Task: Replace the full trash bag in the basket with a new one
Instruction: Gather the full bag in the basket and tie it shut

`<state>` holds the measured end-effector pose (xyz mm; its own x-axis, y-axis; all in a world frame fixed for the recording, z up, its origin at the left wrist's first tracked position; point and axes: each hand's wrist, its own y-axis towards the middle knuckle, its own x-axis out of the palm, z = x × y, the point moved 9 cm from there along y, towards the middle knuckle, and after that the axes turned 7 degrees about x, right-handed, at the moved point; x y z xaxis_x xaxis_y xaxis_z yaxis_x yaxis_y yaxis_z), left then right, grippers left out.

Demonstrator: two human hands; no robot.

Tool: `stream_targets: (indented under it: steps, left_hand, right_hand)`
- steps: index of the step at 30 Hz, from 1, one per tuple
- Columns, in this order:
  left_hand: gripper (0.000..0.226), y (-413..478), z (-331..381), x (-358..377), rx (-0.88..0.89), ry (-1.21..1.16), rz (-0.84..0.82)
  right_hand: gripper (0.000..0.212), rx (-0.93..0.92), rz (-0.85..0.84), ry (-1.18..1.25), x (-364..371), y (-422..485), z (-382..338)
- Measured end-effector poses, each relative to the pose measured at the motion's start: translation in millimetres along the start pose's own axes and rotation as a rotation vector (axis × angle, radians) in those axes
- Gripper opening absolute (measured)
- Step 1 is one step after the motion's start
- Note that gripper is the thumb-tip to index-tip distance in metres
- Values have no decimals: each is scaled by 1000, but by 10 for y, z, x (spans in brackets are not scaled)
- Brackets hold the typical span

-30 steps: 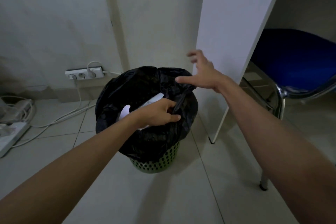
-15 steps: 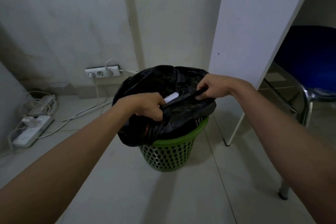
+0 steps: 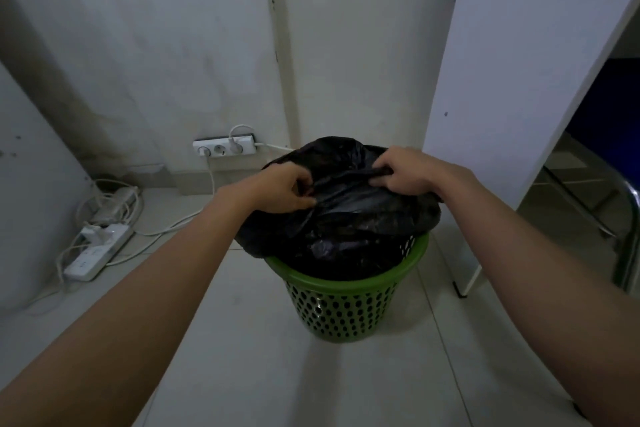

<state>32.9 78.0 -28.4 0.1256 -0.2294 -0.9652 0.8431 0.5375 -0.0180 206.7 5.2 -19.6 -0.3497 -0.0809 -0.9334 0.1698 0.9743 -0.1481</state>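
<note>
Now, head view: the one angle we have.
Grip: our left hand (image 3: 284, 189) and right hand (image 3: 408, 172) each pinch a fold of the trash bag (image 3: 346, 218), fingers curled.
Bag: stretched between our two pinches, its bulk below them in the green basket (image 3: 339, 308).
Tear: thin film could rip at either pinch if we pull unevenly.
Lift: the basket might rise with the load; nothing holds it down.
</note>
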Motion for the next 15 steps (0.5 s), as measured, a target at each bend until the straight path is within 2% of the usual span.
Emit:
stream_targets:
  steps: [2, 4, 6, 8, 9, 10, 12, 13, 15]
  left_hand:
    - [10, -4, -150, 75, -36, 66, -30]
    - [10, 18, -241, 48, -50, -45, 64]
    - [20, 63, -246, 26, -14, -185, 140]
    - [25, 118, -158, 34, 50, -273, 148]
    - [29, 145, -92, 44, 82, -314, 142]
    - [36, 175, -32, 52, 107, -379, 138]
    - [55, 241, -14, 46, 86, -492, 164]
    - [58, 269, -58, 11, 59, -494, 214]
    - [58, 296, -204, -86, 19, -389, 346]
  right_hand:
    - [19, 30, -77, -64, 101, -6, 42]
    - [24, 63, -81, -89, 116, 3, 51]
    - [38, 75, -19, -162, 70, 35, 23]
    - [53, 19, -8, -52, 46, 60, -112]
    - [54, -33, -15, 54, 48, 73, -210]
    - [46, -86, -13, 143, 40, 82, -304]
    - [14, -136, 35, 200, 11, 116, -390]
    - [9, -135, 37, 201, 12, 128, -401]
    - [20, -108, 15, 184, 63, 163, -348]
